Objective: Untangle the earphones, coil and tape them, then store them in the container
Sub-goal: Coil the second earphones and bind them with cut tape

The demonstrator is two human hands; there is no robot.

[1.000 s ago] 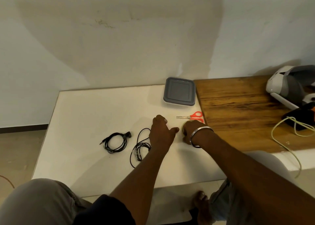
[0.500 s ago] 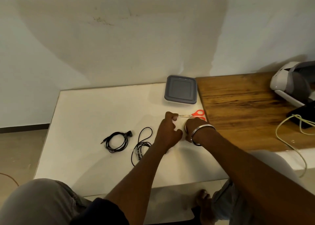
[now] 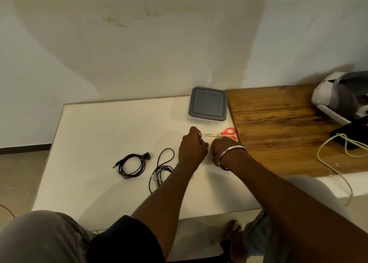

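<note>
Plainly, the left hand had curled fingers, just beside the right hand at its three o'clock; what either pinched could not be told; earphones lay at eight o'clock, container at twelve.

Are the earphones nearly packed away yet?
Not yet. One earphone coil lies wound. The other earphones are bunched, one loop loose. The left hand and right hand meet beside the scissors; what they hold is hidden. Both sets lie outside the lidded container.
</note>
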